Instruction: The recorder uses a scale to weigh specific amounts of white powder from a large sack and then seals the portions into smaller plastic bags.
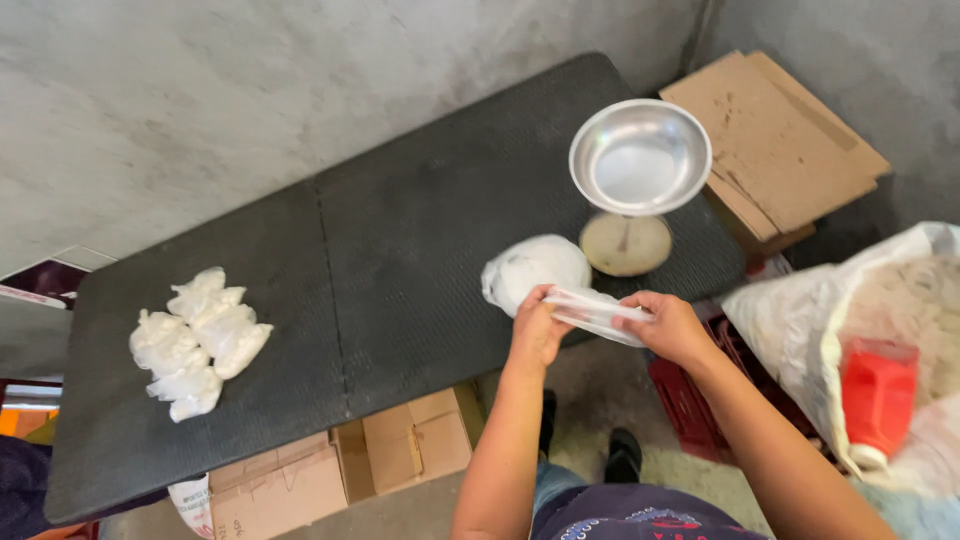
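Right now my left hand (537, 330) and right hand (668, 325) both pinch an empty clear bag (597, 312) above the table (400, 250) edge, beside a filled bag (533, 268) and the scale (638, 160). I judge I'm opening it; next needs the mouth spread wide.

I see a black textured desk (400, 260) set against a grey concrete wall (200, 90). Flattened cardboard (780, 140) leans at the right corner. Cardboard boxes (340, 470) stand on the concrete floor (590, 400) below. Lighting is even.
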